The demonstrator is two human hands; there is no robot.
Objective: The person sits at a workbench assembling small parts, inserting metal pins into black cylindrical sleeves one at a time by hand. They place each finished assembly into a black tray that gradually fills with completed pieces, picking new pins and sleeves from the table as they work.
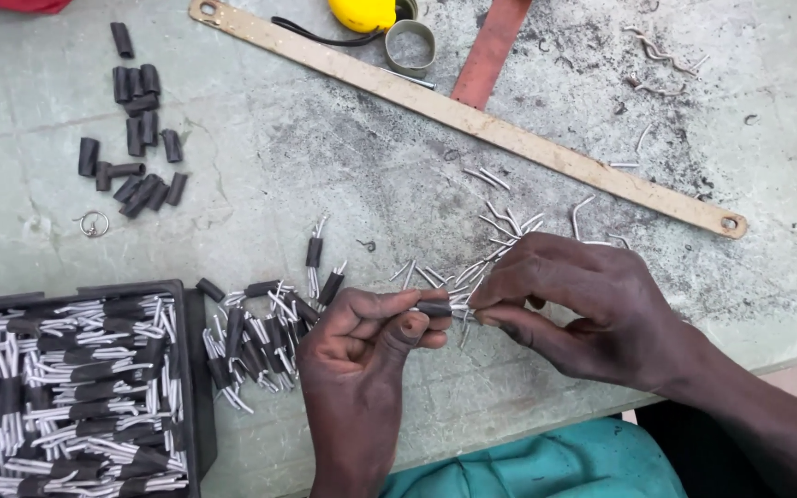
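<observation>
Fingers (412, 323) of the left hand (362, 355) are pinching a short black sleeve (434, 309) above the grey table (325, 148), while the right hand (592, 309) is closing thumb and forefinger on thin white pins (461, 314) at the sleeve's end. Beside them, a black tray (186, 387) is holding finished pieces, a long tan strip (472, 120) is lying across the table, and loose pins (500, 226) are lying scattered just beyond the right hand.

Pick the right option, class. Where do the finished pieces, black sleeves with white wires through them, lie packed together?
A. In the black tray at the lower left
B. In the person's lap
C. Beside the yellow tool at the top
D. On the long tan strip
A: the black tray at the lower left is filled with the sleeved wire pieces, stacked in rows.
</observation>
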